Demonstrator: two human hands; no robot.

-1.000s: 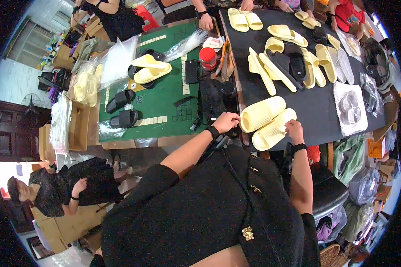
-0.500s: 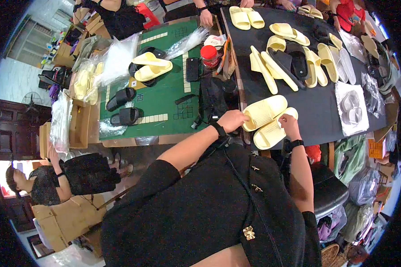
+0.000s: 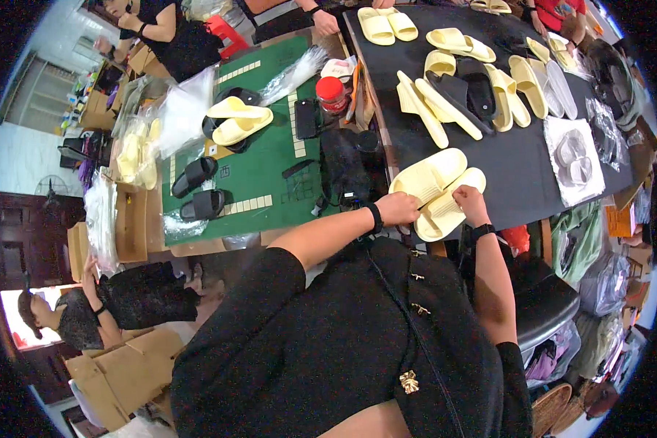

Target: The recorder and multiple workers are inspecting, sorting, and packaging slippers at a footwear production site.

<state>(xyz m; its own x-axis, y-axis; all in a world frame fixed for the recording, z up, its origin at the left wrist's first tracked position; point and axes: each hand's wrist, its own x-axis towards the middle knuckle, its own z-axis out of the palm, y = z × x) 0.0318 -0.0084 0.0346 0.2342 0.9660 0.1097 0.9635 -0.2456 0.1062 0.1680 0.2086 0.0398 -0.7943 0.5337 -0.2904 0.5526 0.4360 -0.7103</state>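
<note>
While a printed character [image 3: 225,172] marks the green mat [image 3: 259,166], both hands [image 3: 471,204] curl at yellow slippers [image 3: 432,174], grip unclear.

Matt yellow slippers [image 3: 434,173] (ribbed straps [image 3: 423,188]), glossy black seat [image 3: 544,304]

The left forearm [image 3: 310,242] is stretched forward and to the right, and the left hand [image 3: 398,209] is loosely curled. The right forearm [image 3: 495,288] is pointed ahead; the right hand [image 3: 473,205] is angled inward, fingers [image 3: 460,195] bent. The hands are held apart.

Slippers [image 3: 428,175] at table edge [image 3: 522,213]; jar [image 3: 331,95] left
</note>
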